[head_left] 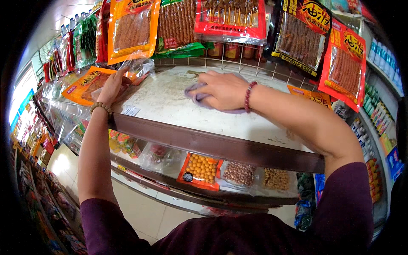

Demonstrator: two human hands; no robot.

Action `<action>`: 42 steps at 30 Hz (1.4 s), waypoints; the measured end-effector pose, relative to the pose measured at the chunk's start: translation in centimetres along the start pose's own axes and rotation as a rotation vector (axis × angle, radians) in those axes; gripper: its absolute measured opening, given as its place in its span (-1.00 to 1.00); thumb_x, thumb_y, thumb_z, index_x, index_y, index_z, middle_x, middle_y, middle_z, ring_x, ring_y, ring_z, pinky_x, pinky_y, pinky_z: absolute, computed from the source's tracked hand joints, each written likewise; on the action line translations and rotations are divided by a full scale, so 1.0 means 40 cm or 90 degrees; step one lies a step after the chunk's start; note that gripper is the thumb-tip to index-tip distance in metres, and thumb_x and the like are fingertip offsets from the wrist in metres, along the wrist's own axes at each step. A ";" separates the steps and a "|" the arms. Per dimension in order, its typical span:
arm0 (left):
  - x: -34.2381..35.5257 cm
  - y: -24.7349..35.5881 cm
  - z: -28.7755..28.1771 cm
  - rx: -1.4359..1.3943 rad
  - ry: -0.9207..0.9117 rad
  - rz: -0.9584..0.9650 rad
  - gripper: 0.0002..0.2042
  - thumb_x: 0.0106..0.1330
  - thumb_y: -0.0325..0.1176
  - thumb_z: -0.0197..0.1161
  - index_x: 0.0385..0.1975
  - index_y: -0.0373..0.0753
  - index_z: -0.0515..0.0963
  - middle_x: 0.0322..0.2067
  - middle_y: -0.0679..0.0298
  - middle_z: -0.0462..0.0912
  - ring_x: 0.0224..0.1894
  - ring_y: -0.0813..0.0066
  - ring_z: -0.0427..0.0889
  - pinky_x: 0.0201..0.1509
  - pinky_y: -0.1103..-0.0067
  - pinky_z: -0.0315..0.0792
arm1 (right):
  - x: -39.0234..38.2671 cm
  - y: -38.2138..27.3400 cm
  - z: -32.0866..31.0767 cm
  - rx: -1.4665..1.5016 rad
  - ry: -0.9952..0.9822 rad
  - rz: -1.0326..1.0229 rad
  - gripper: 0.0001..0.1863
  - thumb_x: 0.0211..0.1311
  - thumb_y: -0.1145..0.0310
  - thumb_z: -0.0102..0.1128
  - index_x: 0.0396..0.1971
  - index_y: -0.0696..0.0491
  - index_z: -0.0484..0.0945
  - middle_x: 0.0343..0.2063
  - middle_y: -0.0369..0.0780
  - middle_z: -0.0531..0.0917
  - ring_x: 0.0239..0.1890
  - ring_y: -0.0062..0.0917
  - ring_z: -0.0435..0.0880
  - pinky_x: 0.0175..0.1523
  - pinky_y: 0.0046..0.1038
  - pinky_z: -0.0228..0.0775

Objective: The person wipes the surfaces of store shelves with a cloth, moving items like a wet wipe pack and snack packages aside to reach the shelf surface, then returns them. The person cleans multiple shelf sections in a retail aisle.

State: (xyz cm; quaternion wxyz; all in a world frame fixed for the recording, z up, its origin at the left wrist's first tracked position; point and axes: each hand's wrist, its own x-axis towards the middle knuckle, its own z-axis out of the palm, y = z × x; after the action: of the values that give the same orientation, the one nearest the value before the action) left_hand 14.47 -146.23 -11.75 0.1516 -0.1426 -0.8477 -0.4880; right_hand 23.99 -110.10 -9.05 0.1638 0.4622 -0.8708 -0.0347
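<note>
My right hand (225,91), a red bead bracelet at its wrist, presses a greyish-purple cloth (197,94) flat on the white shelf top (165,100). Its fingers are bent over the cloth. Dark smudges and stains mark the shelf around it. At the shelf's left end my left hand (112,87) has its fingers curled over an orange snack packet (137,75) with clear plastic, partly hidden under the hand. Another orange packet (87,83) lies flat just left of that wrist.
Snack packets (134,36) hang from a wire grid (242,63) above the shelf's back. A brown edge strip (204,138) runs along its front. Below, a lower shelf holds bags of nuts (239,173) and an orange bag of round yellow snacks (200,168). Stocked shelves stand at both sides.
</note>
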 end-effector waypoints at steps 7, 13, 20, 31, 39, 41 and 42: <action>0.005 -0.040 -0.025 0.159 0.015 0.098 -0.57 0.42 -0.16 -0.23 0.11 -0.27 0.40 -0.30 0.05 0.65 -0.24 0.33 0.62 -0.08 0.54 0.42 | -0.199 -0.079 -0.104 0.089 -0.066 -0.074 -0.63 0.11 0.23 0.07 -0.03 -0.23 0.51 -0.26 -0.21 0.44 -0.13 -0.31 0.46 -0.19 -0.27 0.45; -0.002 -0.031 -0.016 0.178 0.035 0.077 -0.57 0.42 -0.15 -0.24 0.10 -0.28 0.40 -0.28 0.04 0.65 -0.21 0.31 0.62 -0.05 0.51 0.41 | -0.109 -0.065 -0.071 0.054 -0.078 -0.010 -0.62 0.12 0.23 0.02 -0.02 -0.20 0.52 -0.25 -0.18 0.46 -0.11 -0.27 0.48 -0.16 -0.22 0.46; 0.012 -0.019 -0.007 0.099 0.021 0.042 -0.56 0.42 -0.13 -0.23 0.12 -0.23 0.42 -0.30 0.12 0.65 -0.26 0.41 0.58 -0.11 0.55 0.40 | 0.015 -0.016 0.004 0.025 -0.026 0.004 -0.64 0.15 0.20 0.02 -0.03 -0.23 0.54 -0.25 -0.21 0.44 -0.10 -0.32 0.46 -0.13 -0.24 0.42; -0.006 -0.026 -0.013 0.154 0.035 0.069 -0.56 0.43 -0.12 -0.22 0.12 -0.24 0.40 -0.31 0.09 0.65 -0.29 0.40 0.60 -0.13 0.56 0.42 | -0.130 -0.048 -0.069 0.111 -0.053 -0.053 -0.63 0.09 0.25 0.12 -0.04 -0.26 0.56 -0.26 -0.22 0.47 -0.12 -0.34 0.49 -0.15 -0.29 0.48; 0.000 0.000 0.009 0.201 0.019 0.099 -0.60 0.42 -0.23 -0.24 0.12 -0.27 0.39 -0.31 0.06 0.65 -0.27 0.35 0.63 -0.12 0.53 0.45 | 0.040 0.023 0.019 -0.013 -0.026 0.082 -0.64 0.19 0.18 0.00 0.00 -0.27 0.54 -0.27 -0.16 0.45 -0.08 -0.28 0.45 -0.09 -0.21 0.40; 0.003 -0.020 -0.012 0.170 0.017 0.082 -0.59 0.42 -0.24 -0.25 0.12 -0.28 0.38 -0.31 0.06 0.66 -0.26 0.34 0.63 -0.12 0.52 0.45 | 0.025 -0.008 0.022 -0.001 0.002 0.016 -0.63 0.17 0.20 0.01 0.01 -0.30 0.54 -0.27 -0.20 0.44 -0.10 -0.31 0.45 -0.12 -0.24 0.41; 0.004 -0.026 -0.016 0.153 0.017 0.074 -0.59 0.42 -0.24 -0.26 0.13 -0.28 0.37 -0.31 0.06 0.66 -0.26 0.33 0.63 -0.11 0.52 0.45 | 0.006 -0.042 0.006 0.029 0.007 -0.008 -0.63 0.16 0.20 0.04 0.01 -0.32 0.54 -0.26 -0.22 0.45 -0.12 -0.33 0.45 -0.14 -0.27 0.41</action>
State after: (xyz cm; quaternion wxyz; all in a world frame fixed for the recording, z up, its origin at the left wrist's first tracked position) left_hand 13.99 -147.27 -12.18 0.2067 -0.1660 -0.8882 -0.3752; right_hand 25.11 -111.25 -9.57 0.1574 0.4716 -0.8675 -0.0134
